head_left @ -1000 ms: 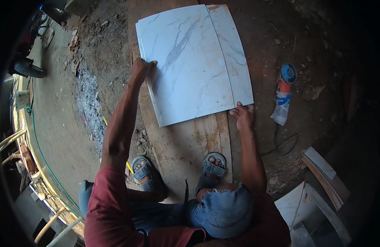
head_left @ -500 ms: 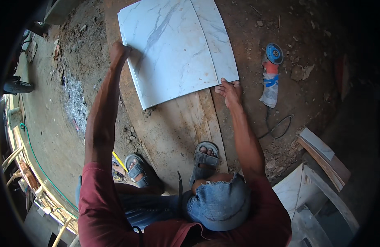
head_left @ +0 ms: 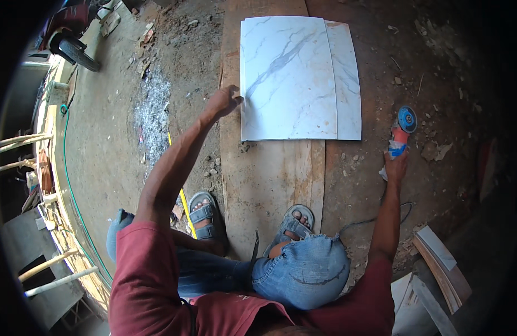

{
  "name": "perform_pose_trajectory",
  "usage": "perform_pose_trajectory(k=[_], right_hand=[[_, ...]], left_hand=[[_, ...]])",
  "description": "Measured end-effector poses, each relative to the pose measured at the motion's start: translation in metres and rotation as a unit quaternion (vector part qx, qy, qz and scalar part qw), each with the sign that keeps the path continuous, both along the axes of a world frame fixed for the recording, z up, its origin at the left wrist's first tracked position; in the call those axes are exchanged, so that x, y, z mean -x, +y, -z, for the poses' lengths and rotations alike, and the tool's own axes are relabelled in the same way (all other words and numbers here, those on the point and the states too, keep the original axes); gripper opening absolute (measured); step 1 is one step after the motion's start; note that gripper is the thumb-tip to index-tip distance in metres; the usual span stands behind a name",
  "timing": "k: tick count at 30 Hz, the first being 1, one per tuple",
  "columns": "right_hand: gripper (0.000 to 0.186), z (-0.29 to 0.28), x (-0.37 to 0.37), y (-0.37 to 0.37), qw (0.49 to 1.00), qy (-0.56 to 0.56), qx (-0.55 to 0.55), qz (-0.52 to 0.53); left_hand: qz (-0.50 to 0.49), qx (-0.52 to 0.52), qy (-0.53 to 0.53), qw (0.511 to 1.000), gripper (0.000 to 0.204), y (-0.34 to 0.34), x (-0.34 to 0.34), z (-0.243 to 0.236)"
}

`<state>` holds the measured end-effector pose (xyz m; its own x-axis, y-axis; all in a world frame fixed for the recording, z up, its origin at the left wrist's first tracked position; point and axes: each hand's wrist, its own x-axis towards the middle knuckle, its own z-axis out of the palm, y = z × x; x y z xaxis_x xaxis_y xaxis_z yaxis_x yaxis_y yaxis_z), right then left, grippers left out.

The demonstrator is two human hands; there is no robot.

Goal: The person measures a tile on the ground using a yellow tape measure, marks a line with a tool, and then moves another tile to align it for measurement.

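Note:
Two white tiles with grey marble veining lie overlapped on the ground; the upper tile [head_left: 286,84] covers most of the lower tile [head_left: 348,89], whose right strip shows. Beside the left edge of the tiles is my left hand [head_left: 223,102], its thumb and forefinger apart and the fingertips close to that edge; whether they touch it I cannot tell. Over on the right, my right hand [head_left: 396,164] is wrapped round the body of an angle grinder [head_left: 400,136] with a blue disc and an orange neck. Blue tape and a pale wrapping cover part of its body.
A wooden board [head_left: 269,173] lies under the tiles, with my sandalled feet at its near end. The grinder's black cord [head_left: 370,222] loops toward me. Cut tile pieces [head_left: 437,246] stand at lower right. A yellow strip [head_left: 185,210] lies by my left foot; a motorcycle wheel [head_left: 73,51] shows at upper left.
My right hand has left the tiles' near right corner and now grips the grinder. The tiles now lie squarer on the board. My left hand has loosened from their left edge.

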<state>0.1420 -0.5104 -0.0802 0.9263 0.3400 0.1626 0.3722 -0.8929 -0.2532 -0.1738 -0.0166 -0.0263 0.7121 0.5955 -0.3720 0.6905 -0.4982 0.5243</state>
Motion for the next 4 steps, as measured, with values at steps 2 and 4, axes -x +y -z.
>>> perform_pose_trajectory(k=[2,4], right_hand=[[0.084,-0.005,-0.001,0.003,1.000,0.004,0.012,0.016],[0.088,-0.014,0.005,0.013,0.995,0.084,0.022,0.053]], left_hand=[[0.018,0.006,-0.049,0.999,0.042,-0.034,-0.001,-0.005],[0.002,0.030,-0.068,0.997,0.041,-0.041,0.010,-0.009]])
